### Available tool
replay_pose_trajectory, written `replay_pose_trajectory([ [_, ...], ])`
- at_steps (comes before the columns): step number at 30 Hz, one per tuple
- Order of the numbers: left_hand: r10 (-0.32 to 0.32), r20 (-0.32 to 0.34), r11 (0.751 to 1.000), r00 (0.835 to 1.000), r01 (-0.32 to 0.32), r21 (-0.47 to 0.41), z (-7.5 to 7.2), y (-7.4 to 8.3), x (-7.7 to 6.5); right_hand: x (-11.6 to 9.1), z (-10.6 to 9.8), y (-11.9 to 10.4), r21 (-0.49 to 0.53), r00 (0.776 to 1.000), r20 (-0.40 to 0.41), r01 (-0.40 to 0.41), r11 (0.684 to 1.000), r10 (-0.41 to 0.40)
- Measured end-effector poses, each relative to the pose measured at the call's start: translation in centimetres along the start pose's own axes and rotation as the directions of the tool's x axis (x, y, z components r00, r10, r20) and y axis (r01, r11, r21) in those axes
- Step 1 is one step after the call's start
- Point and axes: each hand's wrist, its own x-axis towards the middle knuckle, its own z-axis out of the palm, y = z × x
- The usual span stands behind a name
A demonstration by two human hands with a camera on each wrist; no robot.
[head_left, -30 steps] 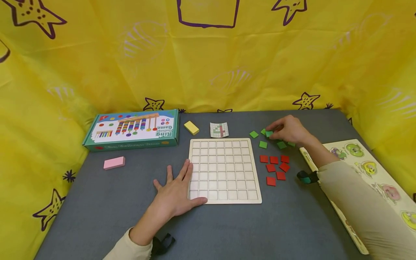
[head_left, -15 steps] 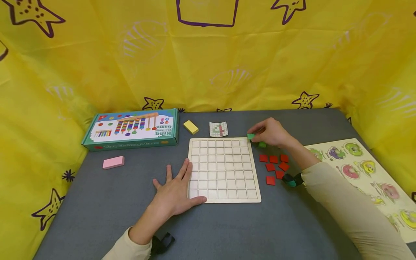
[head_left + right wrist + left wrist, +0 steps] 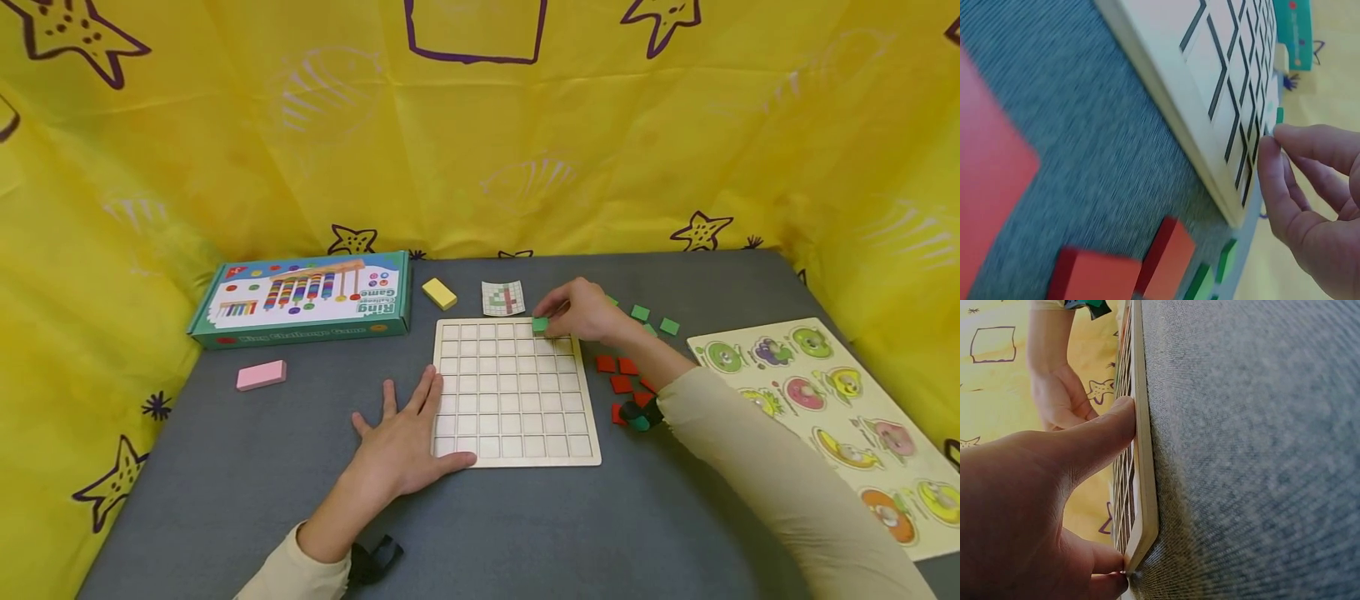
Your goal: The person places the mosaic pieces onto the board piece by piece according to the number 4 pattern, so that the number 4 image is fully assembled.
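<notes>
A pale wooden board [image 3: 512, 400] with a grid of square recesses lies in the middle of the table. My left hand [image 3: 397, 450] rests at its lower left corner, fingers spread along the left side and thumb on the front rim; the left wrist view shows the thumb [image 3: 1107, 428] lying on the board's edge. Over the top row, my right hand [image 3: 585, 312] pinches a green square tile [image 3: 540, 326] between thumb and fingers. Several green tiles [image 3: 670, 326] and red tiles [image 3: 621, 384] lie right of the board, some hidden by the right arm.
Behind the board lies a small grid pattern card [image 3: 502, 298], with a yellow block [image 3: 439, 293] to its left. A green game box [image 3: 300, 300] and a pink block [image 3: 261, 375] are at left. A fruit puzzle board [image 3: 832, 433] lies at right.
My right hand has moved left from the green tiles to the board's top row, carrying a green tile. My left hand has stayed at the board's corner.
</notes>
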Motion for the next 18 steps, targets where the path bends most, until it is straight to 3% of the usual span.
replay_pose_trajectory([
  [18,-0.005,0.008,1.000,1.000,0.005,-0.001,-0.1,0.0,0.0,1.3,1.5,-1.5,-0.018,0.999,0.040,-0.014,1.000,0.015],
])
